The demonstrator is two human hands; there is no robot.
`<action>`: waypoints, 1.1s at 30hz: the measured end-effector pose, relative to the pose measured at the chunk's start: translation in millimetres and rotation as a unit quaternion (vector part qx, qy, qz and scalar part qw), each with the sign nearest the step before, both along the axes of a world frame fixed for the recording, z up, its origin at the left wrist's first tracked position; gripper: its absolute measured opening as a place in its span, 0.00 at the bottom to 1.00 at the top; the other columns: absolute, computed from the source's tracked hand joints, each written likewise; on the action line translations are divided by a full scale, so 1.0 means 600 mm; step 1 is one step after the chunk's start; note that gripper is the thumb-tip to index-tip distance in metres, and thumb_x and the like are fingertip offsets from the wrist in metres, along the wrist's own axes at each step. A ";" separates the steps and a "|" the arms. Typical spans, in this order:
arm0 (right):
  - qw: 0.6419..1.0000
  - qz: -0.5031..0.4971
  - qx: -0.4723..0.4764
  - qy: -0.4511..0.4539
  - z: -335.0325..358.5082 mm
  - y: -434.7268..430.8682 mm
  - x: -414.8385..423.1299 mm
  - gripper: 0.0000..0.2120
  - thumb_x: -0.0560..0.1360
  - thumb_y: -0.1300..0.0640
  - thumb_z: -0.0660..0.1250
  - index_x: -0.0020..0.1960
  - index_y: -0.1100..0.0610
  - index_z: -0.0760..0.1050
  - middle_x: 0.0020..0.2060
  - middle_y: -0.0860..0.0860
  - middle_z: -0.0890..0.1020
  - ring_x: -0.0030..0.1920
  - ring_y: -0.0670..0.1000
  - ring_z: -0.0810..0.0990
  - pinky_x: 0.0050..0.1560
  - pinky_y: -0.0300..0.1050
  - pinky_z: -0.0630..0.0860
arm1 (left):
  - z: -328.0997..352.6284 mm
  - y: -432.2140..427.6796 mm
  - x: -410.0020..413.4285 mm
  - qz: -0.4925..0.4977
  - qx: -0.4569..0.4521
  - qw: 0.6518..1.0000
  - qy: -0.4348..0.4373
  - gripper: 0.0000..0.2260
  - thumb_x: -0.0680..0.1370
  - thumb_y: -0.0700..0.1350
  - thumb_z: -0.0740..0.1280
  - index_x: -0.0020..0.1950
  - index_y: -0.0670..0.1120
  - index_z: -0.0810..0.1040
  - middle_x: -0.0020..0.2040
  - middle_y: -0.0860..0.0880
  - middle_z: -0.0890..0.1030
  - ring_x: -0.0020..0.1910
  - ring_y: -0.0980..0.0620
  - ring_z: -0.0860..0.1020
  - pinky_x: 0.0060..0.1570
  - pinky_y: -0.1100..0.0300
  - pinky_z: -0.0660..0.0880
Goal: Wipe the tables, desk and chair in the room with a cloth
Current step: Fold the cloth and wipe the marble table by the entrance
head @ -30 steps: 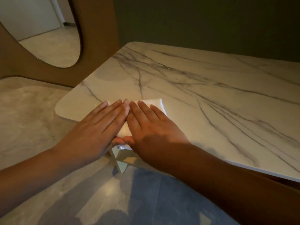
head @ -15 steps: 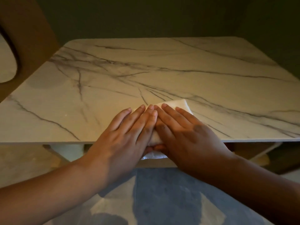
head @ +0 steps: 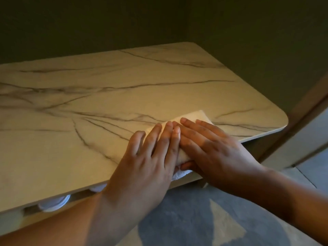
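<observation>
You are in the middle of wiping the marble-patterned table (head: 88,107), with both hands pressed flat on a folded white cloth (head: 192,116). The cloth lies on the table's near edge, close to the rounded near-right corner, and its bottom end hangs just over the lip. Your left hand (head: 147,160) is spread open, palm down, fingers (head: 167,132) extended across the cloth; your right hand (head: 213,150) lies the same way just beside it, the two sets of fingertips touching. Neither hand is gripping; they simply press down. The thumb of the right hand seems tucked under the cloth at the edge, though it is hard to be sure. The table's near-right corner lies just beyond the cloth, and reaching it calls for even pressure from both palms so the cloth does not slip off the edge. The table's far side looks unwiped.
</observation>
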State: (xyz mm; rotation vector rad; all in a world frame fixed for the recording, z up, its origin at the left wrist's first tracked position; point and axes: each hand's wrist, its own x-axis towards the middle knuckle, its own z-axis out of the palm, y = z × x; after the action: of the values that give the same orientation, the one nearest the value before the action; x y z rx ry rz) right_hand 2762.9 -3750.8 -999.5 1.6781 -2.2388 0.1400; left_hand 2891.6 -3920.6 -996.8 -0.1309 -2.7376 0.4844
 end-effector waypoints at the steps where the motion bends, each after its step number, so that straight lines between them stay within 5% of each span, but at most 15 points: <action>1: 1.000 -0.001 -0.006 -0.005 0.000 0.010 -0.009 0.27 0.84 0.42 0.57 0.77 0.58 0.67 0.76 0.56 0.70 0.79 0.56 0.63 0.79 0.54 0.60 | 0.000 0.009 -0.010 -0.001 0.005 1.000 -0.004 0.29 0.83 0.51 0.53 0.79 0.32 0.57 0.75 0.32 0.66 0.73 0.33 0.69 0.66 0.36 0.69; 11: 0.997 -0.075 -0.002 -0.033 0.005 0.113 -0.077 0.29 0.84 0.42 0.54 0.79 0.58 0.66 0.78 0.54 0.68 0.81 0.53 0.58 0.81 0.47 0.50 | 0.001 0.108 -0.124 -0.012 0.069 0.996 -0.046 0.32 0.82 0.56 0.57 0.77 0.34 0.61 0.73 0.34 0.71 0.71 0.35 0.71 0.65 0.37 0.66; 15: 0.991 -0.123 0.002 -0.057 0.010 0.138 -0.089 0.30 0.84 0.40 0.50 0.80 0.56 0.63 0.79 0.53 0.65 0.81 0.51 0.54 0.80 0.42 0.43 | 0.017 0.140 -0.154 -0.026 0.080 0.993 -0.080 0.34 0.80 0.56 0.45 0.77 0.33 0.56 0.73 0.32 0.70 0.70 0.33 0.71 0.63 0.36 0.67; 20: 0.972 -0.148 -0.075 -0.164 0.004 0.151 -0.096 0.29 0.86 0.42 0.44 0.79 0.56 0.65 0.79 0.50 0.65 0.82 0.47 0.54 0.81 0.50 0.50 | 0.035 0.154 -0.182 -0.053 0.114 0.986 -0.109 0.37 0.79 0.59 0.45 0.75 0.32 0.65 0.70 0.32 0.73 0.68 0.34 0.74 0.62 0.36 0.69; 23: 0.952 -0.181 -0.124 -0.215 0.004 0.142 -0.102 0.28 0.83 0.45 0.47 0.78 0.53 0.66 0.78 0.48 0.67 0.80 0.43 0.56 0.81 0.43 0.48 | 0.043 0.153 -0.195 -0.058 0.137 0.979 -0.138 0.39 0.82 0.60 0.35 0.76 0.34 0.65 0.72 0.35 0.72 0.70 0.37 0.72 0.64 0.37 0.68; 26: 0.938 -0.222 -0.120 -0.237 0.011 0.130 -0.109 0.31 0.79 0.45 0.45 0.79 0.50 0.65 0.79 0.45 0.65 0.80 0.39 0.55 0.79 0.36 0.46 | 0.062 0.151 -0.207 -0.061 0.150 0.971 -0.178 0.39 0.79 0.62 0.35 0.80 0.36 0.56 0.78 0.36 0.63 0.77 0.40 0.64 0.70 0.39 0.61; 29: 0.936 -0.238 -0.086 -0.246 0.028 0.129 -0.120 0.28 0.81 0.49 0.49 0.80 0.50 0.62 0.80 0.45 0.63 0.80 0.40 0.53 0.77 0.33 0.43 | 0.067 0.143 -0.230 -0.064 0.132 0.963 -0.224 0.34 0.82 0.62 0.35 0.81 0.43 0.35 0.83 0.45 0.41 0.82 0.50 0.43 0.77 0.44 0.47; 33: 0.934 -0.245 -0.016 -0.259 0.048 0.116 -0.151 0.24 0.86 0.51 0.51 0.81 0.52 0.58 0.81 0.48 0.59 0.81 0.44 0.50 0.78 0.38 0.43 | 0.075 0.128 -0.272 -0.059 0.148 0.950 -0.270 0.32 0.84 0.61 0.41 0.80 0.46 0.32 0.82 0.49 0.37 0.81 0.54 0.38 0.79 0.49 0.41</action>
State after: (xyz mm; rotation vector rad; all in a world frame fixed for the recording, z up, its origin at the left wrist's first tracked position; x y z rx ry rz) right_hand 2672.2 -3681.3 -970.6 1.0954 -2.9460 0.5424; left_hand 2728.2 -3844.0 -951.7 -0.3981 -3.2683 -0.0117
